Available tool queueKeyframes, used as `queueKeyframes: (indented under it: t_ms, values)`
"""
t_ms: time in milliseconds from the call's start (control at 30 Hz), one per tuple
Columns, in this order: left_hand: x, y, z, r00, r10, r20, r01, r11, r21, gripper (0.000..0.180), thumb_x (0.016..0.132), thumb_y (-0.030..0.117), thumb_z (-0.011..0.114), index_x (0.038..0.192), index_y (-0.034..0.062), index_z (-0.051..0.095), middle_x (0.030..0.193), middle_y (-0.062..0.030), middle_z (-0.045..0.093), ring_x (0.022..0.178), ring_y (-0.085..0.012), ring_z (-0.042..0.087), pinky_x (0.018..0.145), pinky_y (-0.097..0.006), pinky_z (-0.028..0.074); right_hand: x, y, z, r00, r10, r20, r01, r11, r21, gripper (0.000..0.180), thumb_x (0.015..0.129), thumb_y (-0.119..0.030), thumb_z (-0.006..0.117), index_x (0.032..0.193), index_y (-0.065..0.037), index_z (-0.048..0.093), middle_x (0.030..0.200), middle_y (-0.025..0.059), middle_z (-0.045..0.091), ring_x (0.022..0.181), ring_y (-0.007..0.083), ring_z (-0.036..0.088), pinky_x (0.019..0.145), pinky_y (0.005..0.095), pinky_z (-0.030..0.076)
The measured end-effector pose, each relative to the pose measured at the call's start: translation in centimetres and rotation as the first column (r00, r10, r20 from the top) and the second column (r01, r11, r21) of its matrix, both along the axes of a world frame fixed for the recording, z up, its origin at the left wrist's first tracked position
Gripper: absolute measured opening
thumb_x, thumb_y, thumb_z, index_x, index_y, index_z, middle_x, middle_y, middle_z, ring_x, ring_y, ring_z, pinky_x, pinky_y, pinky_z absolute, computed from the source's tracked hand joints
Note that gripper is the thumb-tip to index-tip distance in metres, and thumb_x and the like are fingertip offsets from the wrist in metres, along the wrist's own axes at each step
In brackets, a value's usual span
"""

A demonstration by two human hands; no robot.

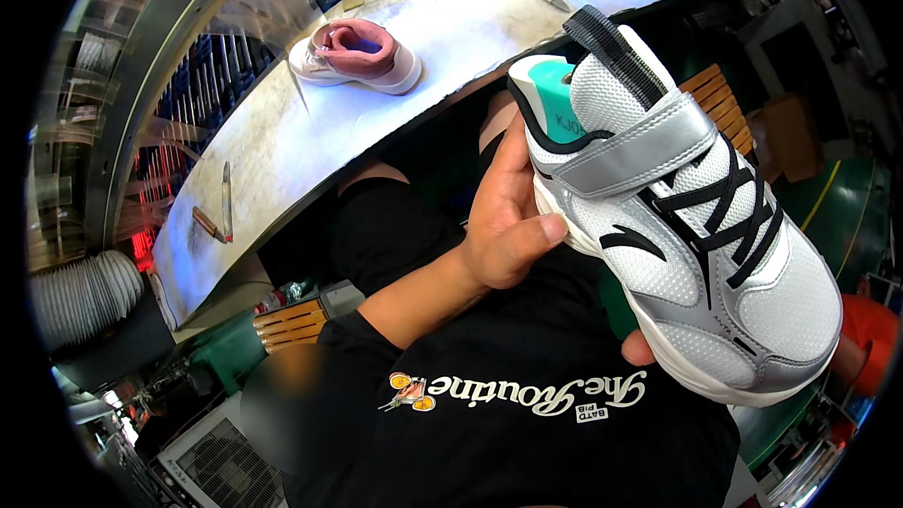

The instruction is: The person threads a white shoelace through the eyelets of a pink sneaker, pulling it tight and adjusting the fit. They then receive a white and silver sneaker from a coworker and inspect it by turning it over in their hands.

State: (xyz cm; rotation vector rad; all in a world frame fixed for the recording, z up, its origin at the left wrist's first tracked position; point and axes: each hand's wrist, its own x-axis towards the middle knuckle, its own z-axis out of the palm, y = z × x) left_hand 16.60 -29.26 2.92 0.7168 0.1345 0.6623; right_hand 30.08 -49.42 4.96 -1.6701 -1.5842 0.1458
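At the far left a pale ribbed duct (80,296) curves by the end of a long, pale worktable (282,141), whose near edge runs diagonally from lower left toward the upper middle. Close to that edge lie a slim metal tool (227,199) and a short brown-handled tool (209,224), with bare tabletop around them. Farther up the table a pink shoe (358,56) sits alone on its sole, well apart from the tools and near the table's left rim. Below the table edge, over the person's black clothing, the left hand (508,221) comes up from the lower middle and grips a white and silver sneaker (691,221) at its heel side, thumb pressed on the mesh, the other fingers wrapped behind the heel and mostly hidden. The sneaker is held in the air, clear of the table, tilted with its toe toward the lower right; a teal last fills its opening. Under its sole a fingertip of the right hand (638,350) shows; how the other fingers lie cannot be told.
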Motion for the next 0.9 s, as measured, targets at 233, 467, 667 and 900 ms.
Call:
queueKeyframes:
  t_ms: [233,467,667,900]
  values:
    - [-0.1,0.2,-0.2,1.0,0.014,-0.008,-0.013,0.999,0.045,0.106,0.08,0.031,0.073,0.165,-0.0028,0.019,0.158,-0.0213,0.045,0.147,-0.0338,0.046,0.124,-0.048,0.035,-0.2,0.6,0.3,1.0,0.02,0.005,-0.02,0.999,-0.025,0.097,0.091,-0.071,0.066,0.162,-0.011,0.039,0.165,0.0092,0.043,0.149,0.0301,0.044,0.121,0.0487,0.039]
    - [-0.5,0.9,-0.8,0.995,-0.073,0.07,0.066,0.993,0.099,0.107,0.087,0.024,0.067,0.169,-0.0038,0.005,0.167,-0.0167,0.032,0.156,-0.0281,0.032,0.128,-0.042,0.023,-0.2,0.8,0.5,0.999,0.03,0.011,-0.029,0.999,-0.042,0.096,0.091,-0.072,0.065,0.162,-0.012,0.039,0.165,0.0086,0.043,0.15,0.0298,0.044,0.122,0.0484,0.039]
    - [-0.5,0.9,-0.9,0.995,-0.059,0.074,0.051,0.992,0.112,0.107,0.088,0.026,0.069,0.168,-0.0037,0.005,0.167,-0.0172,0.032,0.155,-0.0279,0.033,0.128,-0.041,0.024,-0.2,0.7,0.5,0.999,0.033,0.009,-0.033,0.998,-0.051,0.095,0.092,-0.072,0.063,0.162,-0.013,0.039,0.165,0.0081,0.043,0.15,0.0295,0.043,0.122,0.0482,0.038]
    - [-0.5,1.2,-1.2,0.997,-0.038,0.059,0.03,0.989,0.144,0.106,0.09,0.03,0.071,0.168,-0.0035,0.008,0.164,-0.0168,0.036,0.152,-0.0271,0.038,0.126,-0.041,0.028,-0.1,0.5,0.5,0.999,0.031,0.016,-0.03,0.998,-0.054,0.094,0.093,-0.073,0.062,0.163,-0.014,0.039,0.166,0.0074,0.042,0.151,0.0292,0.043,0.123,0.048,0.037]
